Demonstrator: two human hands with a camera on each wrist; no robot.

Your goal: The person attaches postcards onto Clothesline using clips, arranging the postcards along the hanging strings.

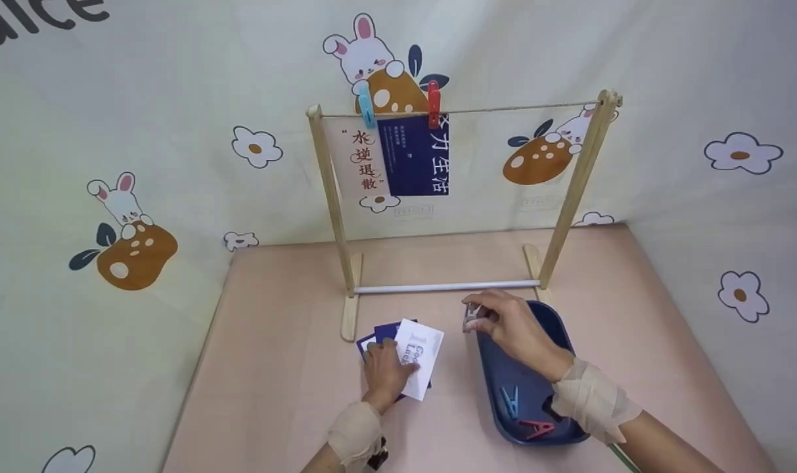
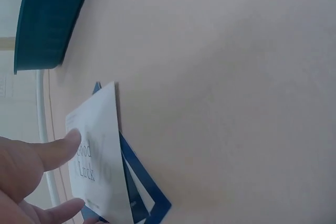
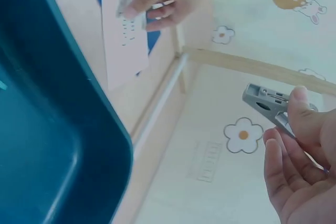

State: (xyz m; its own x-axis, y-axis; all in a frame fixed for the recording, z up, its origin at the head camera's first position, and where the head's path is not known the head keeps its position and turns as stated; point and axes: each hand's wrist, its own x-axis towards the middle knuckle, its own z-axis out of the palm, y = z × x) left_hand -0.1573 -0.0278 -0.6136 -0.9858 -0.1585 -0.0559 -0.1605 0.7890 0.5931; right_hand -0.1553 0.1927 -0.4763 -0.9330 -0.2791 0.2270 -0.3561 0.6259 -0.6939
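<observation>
Grey clothespin (image 3: 265, 102), light and springy, I pinch by its tail in my right hand (image 1: 513, 328); left hand (image 1: 384, 371) presses flimsy cards (image 1: 419, 355) flat, near the tabletop's middle.

A grey clothespin (image 1: 470, 317) sits just below the frame's centre, pinched above the blue tray's upper-left rim. A white "Good Luck" card (image 1: 419, 358) lies tilted atop dark blue cards (image 1: 380, 333), lower centre, on the counter.

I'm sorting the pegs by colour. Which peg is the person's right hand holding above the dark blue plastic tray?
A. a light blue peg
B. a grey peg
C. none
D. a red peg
B: the right hand pinches a grey plastic clothes peg, while the red peg and light blue peg lie in the dark blue plastic tray.
</observation>
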